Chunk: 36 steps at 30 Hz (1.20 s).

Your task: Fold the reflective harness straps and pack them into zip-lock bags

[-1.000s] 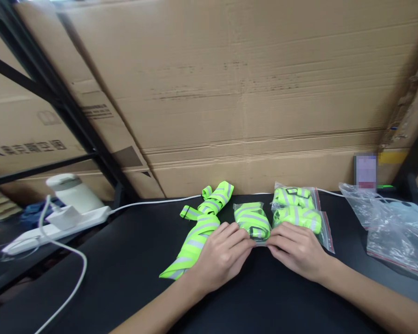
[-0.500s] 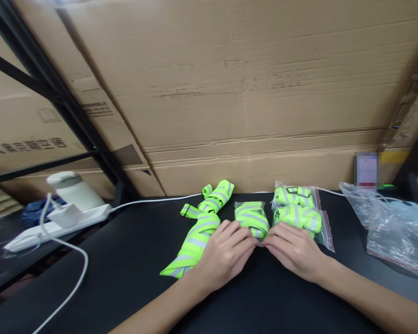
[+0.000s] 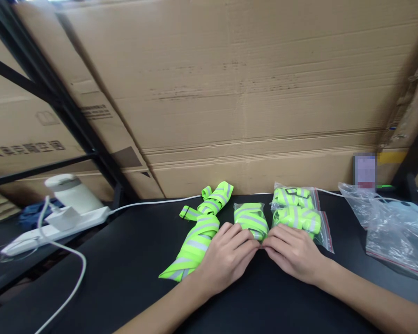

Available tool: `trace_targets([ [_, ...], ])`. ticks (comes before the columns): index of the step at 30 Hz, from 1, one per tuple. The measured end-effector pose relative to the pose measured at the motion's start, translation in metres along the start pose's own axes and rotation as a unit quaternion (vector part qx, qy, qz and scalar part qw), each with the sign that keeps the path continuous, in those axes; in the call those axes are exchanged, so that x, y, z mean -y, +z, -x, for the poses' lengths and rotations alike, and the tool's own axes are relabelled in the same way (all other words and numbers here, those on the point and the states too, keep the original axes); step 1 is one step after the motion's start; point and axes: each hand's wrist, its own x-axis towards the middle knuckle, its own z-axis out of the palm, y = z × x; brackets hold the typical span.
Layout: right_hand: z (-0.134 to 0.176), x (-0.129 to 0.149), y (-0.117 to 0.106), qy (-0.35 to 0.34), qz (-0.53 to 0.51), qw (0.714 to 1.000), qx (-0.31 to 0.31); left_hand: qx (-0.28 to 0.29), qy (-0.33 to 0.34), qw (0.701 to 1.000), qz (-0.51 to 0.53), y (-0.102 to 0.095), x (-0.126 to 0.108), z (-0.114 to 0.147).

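Note:
A clear plastic bag (image 3: 251, 218) with a folded neon-yellow reflective strap inside lies in front of me. My left hand (image 3: 231, 248) pinches its near edge, fingers closed. From the other side my right hand (image 3: 292, 250) pinches that same edge, the fingertips of both hands almost touching. Just beyond the right hand lie two more bagged reflective straps (image 3: 296, 219), one behind the other. Loose reflective straps (image 3: 196, 239) spread out beside and behind the left hand, partly covered by it. The bag's edge is mostly hidden by my fingers.
Clear zip bags (image 3: 399, 243) lie at the right. A white power strip (image 3: 55, 230) with a plug and cable sits left, by a white bottle (image 3: 75, 195). Large cardboard (image 3: 244, 102) walls off the back of the black table (image 3: 125, 269); a black metal frame (image 3: 66, 111) stands left.
The fingertips of both hands have shifted very slightly along the bag's near edge and stay pinched. The straps and other bags lie as before; the view has moved a little.

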Motion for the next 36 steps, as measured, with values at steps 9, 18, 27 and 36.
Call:
trace_targets([
  [9,0.003,-0.003,-0.001,-0.015,-0.001,1.000,-0.011,0.014,-0.015,1.000,0.006,0.000,0.001,0.002],
  [18,0.001,-0.005,-0.003,-0.004,0.006,1.000,-0.012,0.031,-0.011,0.999,0.013,-0.010,0.012,0.002],
  [27,0.000,-0.003,0.001,0.008,0.032,0.999,-0.002,0.017,0.001,1.000,-0.008,-0.012,0.012,0.005],
  [36,0.000,-0.003,-0.001,0.028,0.037,0.999,0.000,0.035,-0.009,0.999,0.002,-0.015,0.015,-0.002],
])
